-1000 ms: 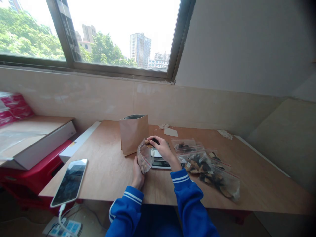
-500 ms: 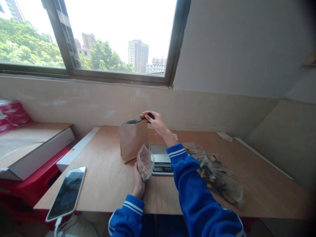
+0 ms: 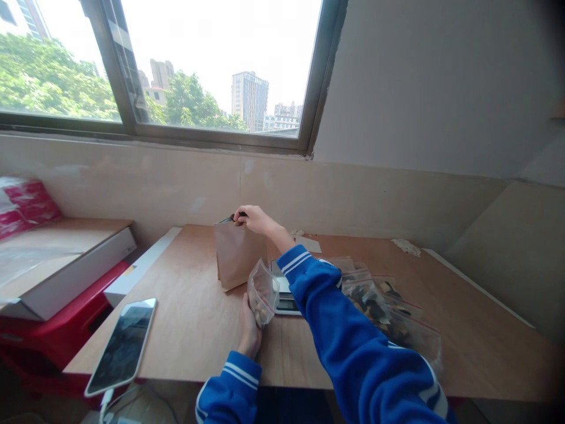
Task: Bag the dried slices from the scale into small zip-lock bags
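Note:
A brown paper bag [image 3: 241,254] stands upright on the table with its top open. At its mouth is my right hand [image 3: 252,218], fingers closed on a few dark and tan dried pieces [image 3: 241,221]. My left hand [image 3: 250,330] is wrapped round a clear zip bag [image 3: 263,294], its mouth open and pale pieces at the bottom. Just behind the zip bag sits a kitchen scale [image 3: 288,306], partly covered by my right sleeve. Several clear zip bags [image 3: 384,306] with dark and tan pieces lie right of my right forearm.
A phone [image 3: 122,344] with a white cable lies at the table's left front edge. White card [image 3: 309,244] and a crumpled scrap [image 3: 406,247] are near the back wall. To the left, a white box [image 3: 83,274] rests on a red stool [image 3: 66,330].
My right hand has moved left and slightly down with the dried pieces, from the paper bag's right corner to over its opening. My left hand keeps its hold on the zip bag.

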Available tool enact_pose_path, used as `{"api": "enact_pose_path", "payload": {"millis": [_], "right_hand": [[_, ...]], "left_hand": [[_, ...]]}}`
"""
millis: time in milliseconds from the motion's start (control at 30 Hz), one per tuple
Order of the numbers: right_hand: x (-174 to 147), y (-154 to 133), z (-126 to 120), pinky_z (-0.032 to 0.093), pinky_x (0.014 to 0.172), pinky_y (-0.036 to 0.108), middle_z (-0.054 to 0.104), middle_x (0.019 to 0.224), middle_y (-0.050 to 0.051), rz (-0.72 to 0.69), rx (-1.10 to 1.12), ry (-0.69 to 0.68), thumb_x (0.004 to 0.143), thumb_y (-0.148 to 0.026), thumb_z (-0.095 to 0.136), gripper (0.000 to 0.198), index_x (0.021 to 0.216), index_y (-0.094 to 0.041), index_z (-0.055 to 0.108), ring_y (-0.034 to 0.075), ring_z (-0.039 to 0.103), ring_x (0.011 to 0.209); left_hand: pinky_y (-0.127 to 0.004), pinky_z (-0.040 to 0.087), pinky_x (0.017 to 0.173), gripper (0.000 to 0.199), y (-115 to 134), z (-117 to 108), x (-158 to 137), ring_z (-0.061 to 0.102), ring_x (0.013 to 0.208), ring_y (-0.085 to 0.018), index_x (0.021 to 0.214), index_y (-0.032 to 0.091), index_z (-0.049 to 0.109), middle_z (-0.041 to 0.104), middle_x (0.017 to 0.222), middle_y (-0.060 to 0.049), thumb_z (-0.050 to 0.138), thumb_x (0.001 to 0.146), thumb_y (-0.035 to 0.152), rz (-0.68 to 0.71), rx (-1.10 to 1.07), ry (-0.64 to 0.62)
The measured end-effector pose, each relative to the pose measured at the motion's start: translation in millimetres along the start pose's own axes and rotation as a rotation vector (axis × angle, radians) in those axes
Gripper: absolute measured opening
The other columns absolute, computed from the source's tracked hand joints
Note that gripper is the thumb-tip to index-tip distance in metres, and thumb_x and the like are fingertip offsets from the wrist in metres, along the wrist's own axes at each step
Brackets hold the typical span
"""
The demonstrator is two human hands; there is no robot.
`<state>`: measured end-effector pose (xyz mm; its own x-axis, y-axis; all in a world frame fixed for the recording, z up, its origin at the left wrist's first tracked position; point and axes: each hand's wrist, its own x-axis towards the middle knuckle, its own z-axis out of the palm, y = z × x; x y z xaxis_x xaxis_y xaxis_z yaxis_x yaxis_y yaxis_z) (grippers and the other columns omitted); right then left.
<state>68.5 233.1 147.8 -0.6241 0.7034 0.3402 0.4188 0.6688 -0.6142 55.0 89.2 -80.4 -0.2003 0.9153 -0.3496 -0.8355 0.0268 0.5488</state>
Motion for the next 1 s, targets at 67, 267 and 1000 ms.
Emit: {"api": "enact_pose_path", "payload": {"millis": [67, 267, 1000], "right_hand": [[-2.4, 0.5, 0.6, 0.048, 0.068, 0.019, 0.070, 0.078, 0.005, -0.051, -0.055, -0.010, 0.081, 0.005, 0.051, 0.023, 0.079, -0.012, 0.066, 0.010, 0.064, 0.071], [-4.2, -1.5, -2.7, 0.048, 0.067, 0.020, 0.071, 0.085, 0.008, -0.081, -0.085, -0.021, 0.080, 0.005, 0.051, 0.023, 0.081, -0.011, 0.067, 0.013, 0.064, 0.078], [1.1, 15.8, 1.9, 0.047, 0.077, 0.022, 0.072, 0.090, 0.004, -0.138, -0.006, -0.038, 0.088, -0.007, 0.053, 0.016, 0.087, -0.015, 0.067, 0.012, 0.065, 0.085]], "left_hand": [[-0.035, 0.059, 0.071, 0.039, -0.5, -0.3, -0.2, 0.073, 0.076, -0.021, 0.119, 0.013, 0.062, 0.075, 0.090, -0.011, 0.036, 0.096, 0.032, 0.003, 0.000, 0.004], [-0.037, 0.058, 0.078, 0.040, 1.0, 2.1, -2.1, 0.073, 0.080, -0.021, 0.118, 0.012, 0.063, 0.075, 0.090, -0.011, 0.038, 0.095, 0.034, -0.003, 0.003, 0.001], [-0.032, 0.056, 0.083, 0.035, 0.5, 0.5, -2.5, 0.072, 0.084, -0.019, 0.114, 0.013, 0.065, 0.075, 0.087, -0.009, 0.040, 0.095, 0.029, 0.021, -0.010, 0.016]]}}
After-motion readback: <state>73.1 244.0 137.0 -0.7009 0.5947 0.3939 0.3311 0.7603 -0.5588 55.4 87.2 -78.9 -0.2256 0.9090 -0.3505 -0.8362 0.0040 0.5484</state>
